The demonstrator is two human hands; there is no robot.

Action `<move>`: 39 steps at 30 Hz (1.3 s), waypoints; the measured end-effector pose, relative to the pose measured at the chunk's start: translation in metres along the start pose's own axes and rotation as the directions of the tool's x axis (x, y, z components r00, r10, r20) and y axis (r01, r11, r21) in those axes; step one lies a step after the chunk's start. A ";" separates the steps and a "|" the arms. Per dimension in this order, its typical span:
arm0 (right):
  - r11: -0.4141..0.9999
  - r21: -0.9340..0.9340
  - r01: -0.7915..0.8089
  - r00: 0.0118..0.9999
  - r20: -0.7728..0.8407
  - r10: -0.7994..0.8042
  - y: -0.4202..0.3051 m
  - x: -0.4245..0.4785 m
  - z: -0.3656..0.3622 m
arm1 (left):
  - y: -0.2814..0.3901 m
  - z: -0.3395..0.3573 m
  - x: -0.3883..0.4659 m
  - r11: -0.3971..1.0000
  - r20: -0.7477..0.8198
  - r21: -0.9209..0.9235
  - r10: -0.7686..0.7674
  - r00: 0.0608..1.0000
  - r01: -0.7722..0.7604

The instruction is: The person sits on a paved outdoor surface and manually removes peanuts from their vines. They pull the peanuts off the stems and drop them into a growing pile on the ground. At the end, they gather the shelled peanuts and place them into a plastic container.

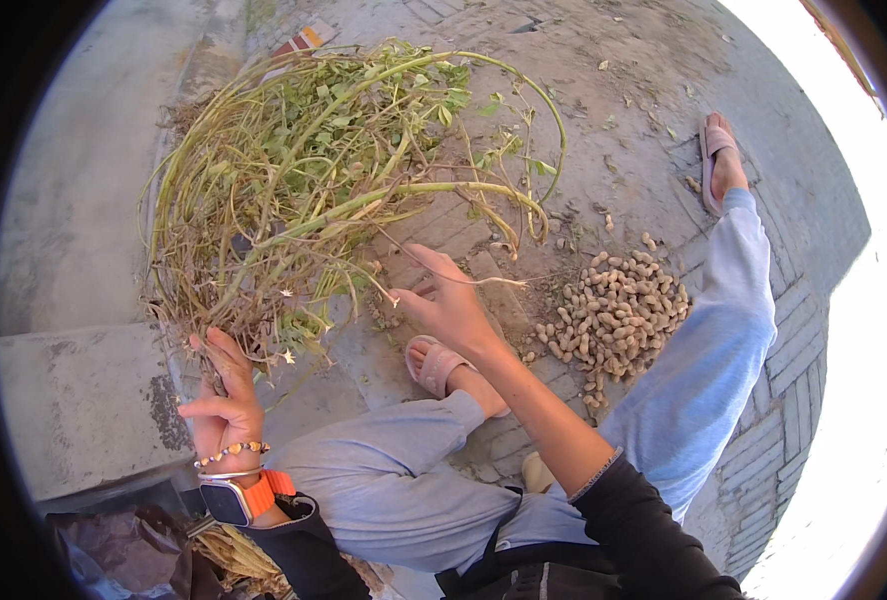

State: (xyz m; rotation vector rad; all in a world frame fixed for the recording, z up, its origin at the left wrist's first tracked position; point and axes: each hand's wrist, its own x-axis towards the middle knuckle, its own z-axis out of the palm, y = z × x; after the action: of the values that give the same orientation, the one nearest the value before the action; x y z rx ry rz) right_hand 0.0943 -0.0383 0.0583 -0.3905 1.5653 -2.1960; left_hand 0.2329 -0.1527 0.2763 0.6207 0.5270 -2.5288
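My left hand (226,397), wearing an orange-banded watch (226,501) and a beaded bracelet, grips the root end of a bundle of uprooted peanut plants (301,172). Their long yellow-green stems arch up and over to the right, with green leaves among them. Under the arching stems is my right hand (440,300), thumb and fingers apart. A thin pale root strand (488,282) runs past it, and a stem tip lies close to the thumb; no pod shows in its grasp. To the right of this hand, unshelled peanuts (616,315) are heaped on the paving.
My sandalled feet rest on either side of the peanut heap, the nearer sandal (437,366) just below my right hand. A concrete step (83,405) borders the left. Dark plastic sheeting (128,555) lies at lower left. Brick paving (777,405) extends to the right.
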 end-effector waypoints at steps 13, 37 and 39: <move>0.616 0.556 -0.559 0.828 0.410 0.381 -0.010 -0.009 -0.012 | 0.001 -0.005 0.001 0.999 0.015 0.050 0.007 1.000 -0.008; 0.901 0.122 -0.417 0.842 0.427 0.331 -0.020 -0.024 -0.019 | 0.008 -0.008 0.001 0.998 -0.004 -0.062 -0.027 1.000 0.027; 0.941 0.039 -0.336 0.869 0.399 0.294 -0.018 -0.026 -0.018 | 0.008 -0.005 -0.004 0.999 0.002 -0.053 -0.002 1.000 0.002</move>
State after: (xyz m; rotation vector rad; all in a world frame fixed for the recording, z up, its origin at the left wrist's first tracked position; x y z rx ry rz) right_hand 0.1056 -0.0062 0.0697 -0.4667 1.1938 -1.8065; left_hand 0.2422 -0.1557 0.2722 0.5985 0.5925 -2.5084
